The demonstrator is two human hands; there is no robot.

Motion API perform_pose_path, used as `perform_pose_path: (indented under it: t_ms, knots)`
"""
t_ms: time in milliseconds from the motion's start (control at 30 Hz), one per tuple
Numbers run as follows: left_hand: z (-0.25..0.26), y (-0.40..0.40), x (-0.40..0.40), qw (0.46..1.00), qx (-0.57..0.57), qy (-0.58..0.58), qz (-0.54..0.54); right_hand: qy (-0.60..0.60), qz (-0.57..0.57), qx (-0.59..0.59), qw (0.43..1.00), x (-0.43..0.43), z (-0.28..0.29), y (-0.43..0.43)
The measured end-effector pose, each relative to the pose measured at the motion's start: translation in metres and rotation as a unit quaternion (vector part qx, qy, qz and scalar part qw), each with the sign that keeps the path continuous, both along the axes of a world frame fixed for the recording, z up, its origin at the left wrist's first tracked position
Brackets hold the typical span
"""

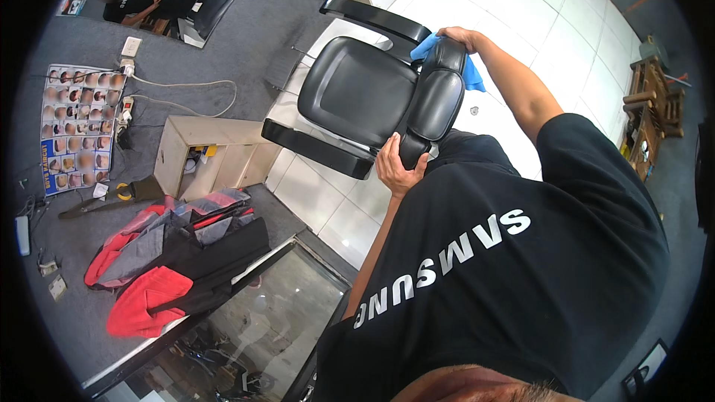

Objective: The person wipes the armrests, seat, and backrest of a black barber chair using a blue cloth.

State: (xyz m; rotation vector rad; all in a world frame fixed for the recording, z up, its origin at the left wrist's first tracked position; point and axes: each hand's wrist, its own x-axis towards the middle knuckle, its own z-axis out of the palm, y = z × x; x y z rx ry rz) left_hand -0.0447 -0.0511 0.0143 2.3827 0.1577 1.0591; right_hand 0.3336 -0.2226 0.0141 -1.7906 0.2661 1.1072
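Note:
A black padded barber chair stands in front of me, its seat (363,86) facing away and its armrests to either side. My right hand (461,38) presses a blue cloth (473,75) over the right end of the chair's backrest (448,54). The cloth hangs down on both sides of that end. With fingers spread over the edge, my left hand (397,170) grips the backrest's left end. Between the hands lies the headrest cushion (437,105), shiny and black.
A wall mirror (167,3) reflects me and the chair. Below it are a haircut poster (84,123), power cords (190,85) and a low wooden cabinet (195,131). Red and black fabric (167,273) hangs near a glass door (273,312). Wooden furniture (648,106) stands at right.

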Motion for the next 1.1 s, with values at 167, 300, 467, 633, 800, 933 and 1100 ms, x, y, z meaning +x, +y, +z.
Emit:
perform_pose_path:
  t_ms: [167, 300, 467, 633, 800, 933, 1100]
  knots:
    - [0.001, 0.005, -0.001, 1.0, -0.003, 0.003, 0.013, -0.117, -0.106, 0.061, 0.986, -0.026, 0.006, -0.004]
    - [0.003, 0.003, -0.005, 1.0, -0.023, 0.006, 0.014, -0.35, -0.007, -0.073, 0.934, -0.079, 0.033, -0.013]
    - [0.014, -0.002, -0.003, 0.998, -0.055, 0.014, -0.017, -0.579, 0.131, -0.122, 0.795, -0.138, 0.041, -0.019]
    - [0.019, 0.002, -0.006, 0.995, -0.097, 0.016, -0.02, -0.614, 0.206, -0.153, 0.746, -0.203, 0.083, 0.013]
    - [0.022, -0.001, -0.003, 0.995, -0.101, 0.009, -0.016, -0.7, 0.246, -0.145, 0.654, -0.258, 0.093, 0.013]
    - [0.021, -0.002, -0.004, 0.996, -0.092, 0.008, -0.008, -0.661, 0.226, -0.15, 0.699, -0.233, 0.09, 0.004]
    - [0.019, -0.002, -0.004, 0.997, -0.078, 0.009, -0.005, -0.544, 0.094, -0.146, 0.821, -0.134, 0.036, -0.003]
